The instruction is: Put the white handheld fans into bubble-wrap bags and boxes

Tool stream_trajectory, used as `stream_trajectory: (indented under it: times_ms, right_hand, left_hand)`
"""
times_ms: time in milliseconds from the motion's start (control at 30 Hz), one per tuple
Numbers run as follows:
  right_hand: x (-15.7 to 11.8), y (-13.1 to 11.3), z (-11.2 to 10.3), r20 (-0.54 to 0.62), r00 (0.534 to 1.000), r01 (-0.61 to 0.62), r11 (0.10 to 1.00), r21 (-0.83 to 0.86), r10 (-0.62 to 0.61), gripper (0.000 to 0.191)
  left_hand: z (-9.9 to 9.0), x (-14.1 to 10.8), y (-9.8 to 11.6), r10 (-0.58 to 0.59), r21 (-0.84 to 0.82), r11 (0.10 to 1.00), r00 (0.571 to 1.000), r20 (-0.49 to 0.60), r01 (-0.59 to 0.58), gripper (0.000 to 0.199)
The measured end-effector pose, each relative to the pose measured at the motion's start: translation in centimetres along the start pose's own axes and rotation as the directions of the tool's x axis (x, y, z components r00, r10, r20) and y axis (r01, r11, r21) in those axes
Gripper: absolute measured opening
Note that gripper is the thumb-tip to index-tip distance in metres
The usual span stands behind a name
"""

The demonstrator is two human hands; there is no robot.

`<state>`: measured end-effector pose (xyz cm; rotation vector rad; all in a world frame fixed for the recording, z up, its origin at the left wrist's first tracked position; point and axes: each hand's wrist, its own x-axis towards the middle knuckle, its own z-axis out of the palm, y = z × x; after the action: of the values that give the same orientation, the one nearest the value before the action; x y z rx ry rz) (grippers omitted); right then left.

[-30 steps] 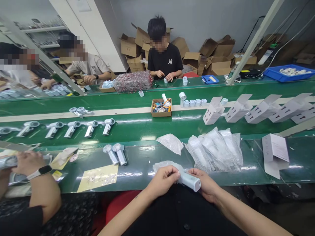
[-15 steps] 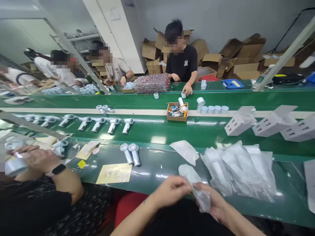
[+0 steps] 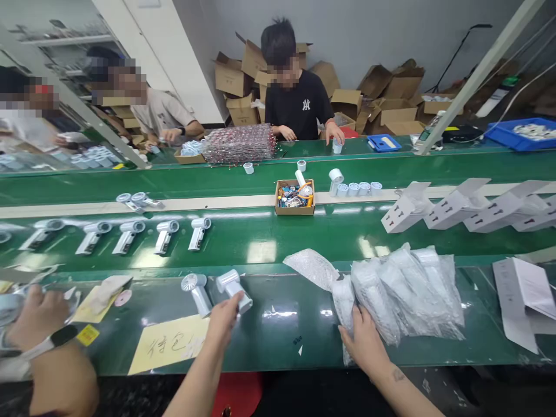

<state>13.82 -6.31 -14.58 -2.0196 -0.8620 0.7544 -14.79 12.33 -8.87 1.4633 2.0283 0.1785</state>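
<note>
My left hand (image 3: 223,318) grips the handle of a silver-blue hair-dryer-shaped device (image 3: 232,285), its round head pointing away from me. A second such device (image 3: 197,292) lies just to its left on the bench. On the right, my right hand (image 3: 365,341) rests with fingers spread on a bubble-wrapped packet (image 3: 343,298), at the left end of a pile of bubble-wrapped packets (image 3: 408,289). Beyond the hands, a flat bubble-wrap bag (image 3: 310,267) lies at the bench's far edge.
A yellow sheet with handwriting (image 3: 169,344) lies left. Several similar devices (image 3: 200,233) line the green belt, with a carton of parts (image 3: 295,208) and open white boxes (image 3: 406,208) beyond. A co-worker's hand (image 3: 41,318) works at far left; another person (image 3: 299,104) sits opposite.
My hands have parted: the left moved left and took hold of a device; the right set the wrapped packet beside the pile. The view has turned right.
</note>
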Motion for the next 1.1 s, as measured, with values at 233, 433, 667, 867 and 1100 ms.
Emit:
stream_trajectory:
  times_ms: [233,433,667,867,1100]
  right_hand:
    - [0.4,-8.2,-1.9,0.452,0.874,-0.47,0.544,0.695,0.178,0.059]
    - [2.3,-6.7,-5.4,0.45,0.85,-0.527,0.437,0.729,0.275,0.047]
    - [0.8,-4.3,-8.6,0.626,0.774,-0.574,0.521,0.631,0.095,0.051]
    - [1.4,-4.6,-7.7,0.783,0.621,-0.629,0.569,0.53,-0.042,0.068]
    - [1.6,-6.4,-6.6,0.751,0.65,-0.695,0.488,0.527,0.115,0.051]
  left_hand:
    - [9.7,-9.5,7.3,0.569,-0.697,0.713,0.649,0.505,-0.082,0.054]
    - [15.4,-3.7,13.8,0.57,-0.307,0.816,0.77,0.288,-0.49,0.021]
    - [16.8,-1.6,12.8,0.552,-0.117,0.832,0.788,0.273,-0.542,0.015]
    - [12.5,-2.1,10.2,0.504,-0.18,0.864,0.822,0.266,-0.471,0.01]
    - [6.9,-2.8,7.3,0.397,-0.51,0.805,0.914,0.084,-0.303,0.039]
